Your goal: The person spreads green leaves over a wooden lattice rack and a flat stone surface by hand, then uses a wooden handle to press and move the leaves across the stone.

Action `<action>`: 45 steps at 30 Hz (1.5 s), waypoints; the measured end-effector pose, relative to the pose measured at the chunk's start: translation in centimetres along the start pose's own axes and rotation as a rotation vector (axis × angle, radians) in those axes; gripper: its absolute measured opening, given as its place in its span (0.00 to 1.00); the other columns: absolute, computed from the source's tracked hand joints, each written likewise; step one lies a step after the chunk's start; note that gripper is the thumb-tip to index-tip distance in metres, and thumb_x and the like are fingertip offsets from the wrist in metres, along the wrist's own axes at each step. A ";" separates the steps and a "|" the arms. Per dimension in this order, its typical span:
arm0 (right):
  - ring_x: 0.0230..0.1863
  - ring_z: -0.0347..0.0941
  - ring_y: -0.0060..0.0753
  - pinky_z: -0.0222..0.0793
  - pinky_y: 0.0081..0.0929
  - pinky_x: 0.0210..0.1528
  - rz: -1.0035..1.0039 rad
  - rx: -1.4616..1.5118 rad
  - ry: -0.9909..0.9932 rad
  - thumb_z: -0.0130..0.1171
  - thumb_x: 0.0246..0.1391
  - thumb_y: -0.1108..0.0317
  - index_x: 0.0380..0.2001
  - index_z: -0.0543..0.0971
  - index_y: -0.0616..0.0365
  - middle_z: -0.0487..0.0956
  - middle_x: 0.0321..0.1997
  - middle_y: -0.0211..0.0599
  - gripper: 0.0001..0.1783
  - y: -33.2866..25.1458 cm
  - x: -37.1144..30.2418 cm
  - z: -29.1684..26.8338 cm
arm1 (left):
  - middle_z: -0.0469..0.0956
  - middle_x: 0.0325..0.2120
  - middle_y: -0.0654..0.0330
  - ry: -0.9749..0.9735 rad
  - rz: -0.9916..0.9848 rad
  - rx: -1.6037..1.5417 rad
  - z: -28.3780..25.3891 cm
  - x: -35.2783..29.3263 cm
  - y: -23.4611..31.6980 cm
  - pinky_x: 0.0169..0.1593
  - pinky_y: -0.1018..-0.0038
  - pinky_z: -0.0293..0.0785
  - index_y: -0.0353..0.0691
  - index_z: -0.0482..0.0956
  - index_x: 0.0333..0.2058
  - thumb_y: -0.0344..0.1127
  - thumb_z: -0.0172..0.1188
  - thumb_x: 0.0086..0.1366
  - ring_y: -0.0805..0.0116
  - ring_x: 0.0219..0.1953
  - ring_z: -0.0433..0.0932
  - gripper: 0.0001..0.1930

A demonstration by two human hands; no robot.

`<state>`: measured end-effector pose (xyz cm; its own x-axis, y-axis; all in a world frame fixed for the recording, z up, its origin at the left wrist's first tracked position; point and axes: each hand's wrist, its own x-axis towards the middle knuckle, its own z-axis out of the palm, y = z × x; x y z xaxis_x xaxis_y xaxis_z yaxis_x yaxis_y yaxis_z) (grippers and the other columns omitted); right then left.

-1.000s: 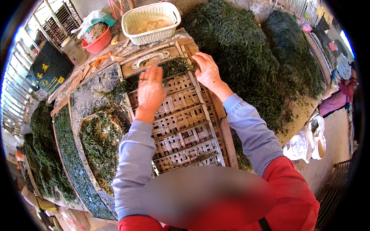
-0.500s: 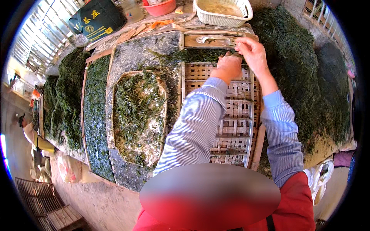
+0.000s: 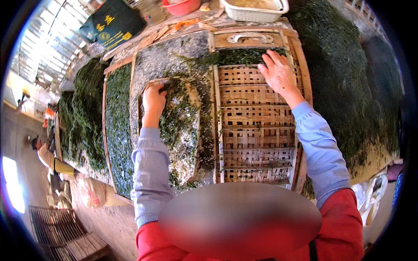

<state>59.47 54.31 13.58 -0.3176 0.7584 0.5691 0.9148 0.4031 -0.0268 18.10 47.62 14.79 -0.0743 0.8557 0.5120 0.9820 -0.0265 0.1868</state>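
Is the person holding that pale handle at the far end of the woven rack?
No, the pale handle is uncovered; the right grip is spread over the dark green strip just below it.

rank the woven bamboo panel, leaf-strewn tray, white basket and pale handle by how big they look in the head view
1. Woven bamboo panel
2. Leaf-strewn tray, partly hidden by the left hand
3. White basket, cut off at the top edge
4. Pale handle
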 end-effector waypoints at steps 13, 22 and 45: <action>0.63 0.54 0.53 0.46 0.47 0.65 0.049 0.010 -0.194 0.40 0.61 0.50 0.54 0.65 0.62 0.60 0.62 0.51 0.29 -0.4 0.3 -1.0 | 0.78 0.30 0.55 -0.240 -0.129 -0.977 0.2 11.4 18.4 0.31 0.78 0.77 0.32 0.78 0.38 0.22 0.60 0.52 0.72 0.28 0.77 0.12; 0.68 0.47 0.40 0.40 0.43 0.69 -0.064 0.316 -0.181 0.44 0.55 0.68 0.58 0.63 0.57 0.58 0.65 0.43 0.25 -3.9 2.8 -0.3 | 0.70 0.49 0.50 -0.262 0.216 -0.388 4.6 8.4 14.2 0.56 0.65 0.64 0.39 0.69 0.50 0.25 0.54 0.44 0.52 0.55 0.65 0.28; 0.58 0.64 0.38 0.51 0.49 0.59 -0.121 0.291 -0.318 0.50 0.47 0.66 0.43 0.76 0.49 0.75 0.48 0.37 0.17 -8.0 4.3 1.3 | 0.78 0.29 0.50 -0.033 0.034 -0.544 5.6 8.7 19.5 0.36 0.70 0.74 0.33 0.77 0.39 0.33 0.52 0.61 0.56 0.31 0.79 0.12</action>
<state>50.45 55.01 15.15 -0.5211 0.7982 0.3022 0.7721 0.5918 -0.2317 37.61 57.40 18.17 -0.0299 0.8653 0.5003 0.7517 -0.3105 0.5818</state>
